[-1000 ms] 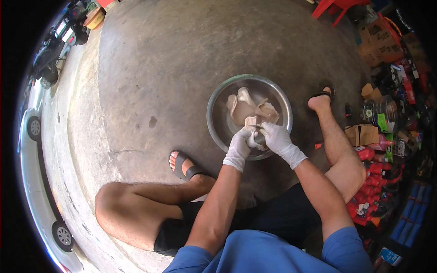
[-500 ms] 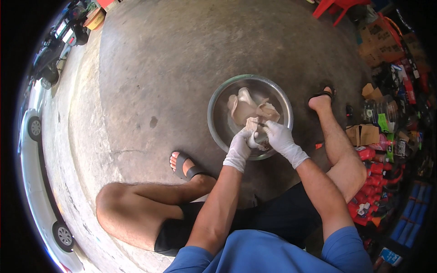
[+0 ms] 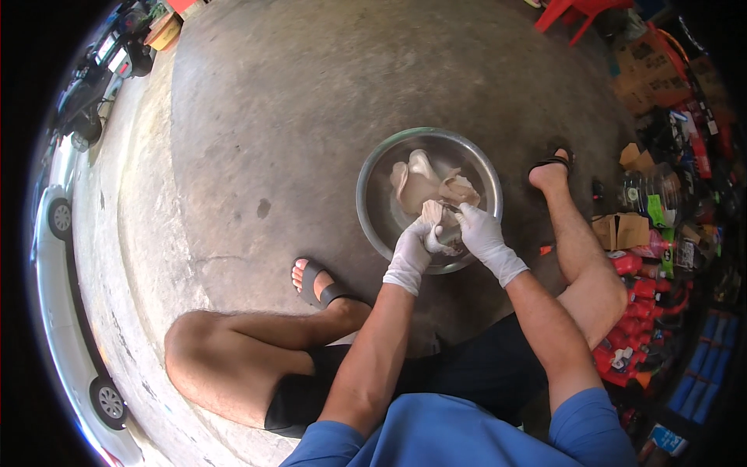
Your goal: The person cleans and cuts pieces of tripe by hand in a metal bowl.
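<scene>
A round steel bowl (image 3: 368, 187) stands on the floor between my legs. Inside it lie several pale, fleshy-looking pieces (image 3: 418, 189), folded and curled, whose kind I cannot make out. My left hand (image 3: 411, 247), in a white glove, is closed on a pale beige piece (image 3: 433, 212) over the bowl's near side. Close by on the right, my gloved right hand (image 3: 480, 232) is pinched around a slim, dark tool (image 3: 450, 205) touching that piece. Too little of the tool shows to name it. A lower flap of the piece hangs between my hands.
Bare concrete (image 3: 311, 117) surrounds the bowl. My sandalled feet rest either side of it. At right are red bottles (image 3: 642, 300), cardboard boxes (image 3: 654, 66) and clear plastic containers. A red chair (image 3: 580, 14) stands far right; a parked car (image 3: 66, 311) is at left.
My right hand and the tool have shifted slightly up and right along the held piece. My left hand keeps its hold, and the pieces in the bowl lie as before.
</scene>
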Motion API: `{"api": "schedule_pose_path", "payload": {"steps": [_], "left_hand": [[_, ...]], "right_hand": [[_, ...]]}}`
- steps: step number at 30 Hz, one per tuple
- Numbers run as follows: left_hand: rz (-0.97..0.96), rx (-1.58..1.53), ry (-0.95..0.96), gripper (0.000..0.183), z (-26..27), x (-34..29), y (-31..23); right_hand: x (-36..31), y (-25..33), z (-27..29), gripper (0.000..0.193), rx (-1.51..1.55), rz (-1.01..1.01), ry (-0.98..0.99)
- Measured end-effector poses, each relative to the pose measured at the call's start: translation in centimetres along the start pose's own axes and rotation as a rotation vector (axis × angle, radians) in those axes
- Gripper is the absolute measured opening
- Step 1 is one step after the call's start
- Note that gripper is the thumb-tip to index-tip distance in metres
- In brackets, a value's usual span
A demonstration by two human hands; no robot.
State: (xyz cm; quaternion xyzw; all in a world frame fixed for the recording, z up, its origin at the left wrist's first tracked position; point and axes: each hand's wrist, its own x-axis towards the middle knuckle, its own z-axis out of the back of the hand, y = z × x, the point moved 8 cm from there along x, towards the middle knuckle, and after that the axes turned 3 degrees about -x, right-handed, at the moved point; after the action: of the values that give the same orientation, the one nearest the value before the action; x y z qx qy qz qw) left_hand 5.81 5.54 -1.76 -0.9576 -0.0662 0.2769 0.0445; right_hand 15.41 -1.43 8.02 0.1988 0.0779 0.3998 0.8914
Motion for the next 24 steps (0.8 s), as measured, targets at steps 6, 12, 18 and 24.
{"api": "schedule_pose_path", "payload": {"steps": [6, 12, 18, 24], "left_hand": [[-0.067, 0.157, 0.055, 0.033, 0.6, 0.8, -0.6], [-0.141, 0.336, -0.011, 0.034, 0.3, 0.6, -0.8], [-0.159, 0.458, -0.142, 0.030, 1.5, 1.6, -1.2], [-0.425, 0.893, -0.505, 0.027, 3.8, 2.6, -5.1]], "right_hand": [[-0.3, 1.5, -0.9, 0.016, -0.027, 0.139, 0.062], [0.0, 0.1, -0.4, 0.016, -0.093, 0.052, 0.025], [0.8, -1.0, -2.0, 0.014, -0.143, -0.032, 0.126], [2.6, -2.1, -4.4, 0.023, -0.239, -0.203, 0.306]]}}
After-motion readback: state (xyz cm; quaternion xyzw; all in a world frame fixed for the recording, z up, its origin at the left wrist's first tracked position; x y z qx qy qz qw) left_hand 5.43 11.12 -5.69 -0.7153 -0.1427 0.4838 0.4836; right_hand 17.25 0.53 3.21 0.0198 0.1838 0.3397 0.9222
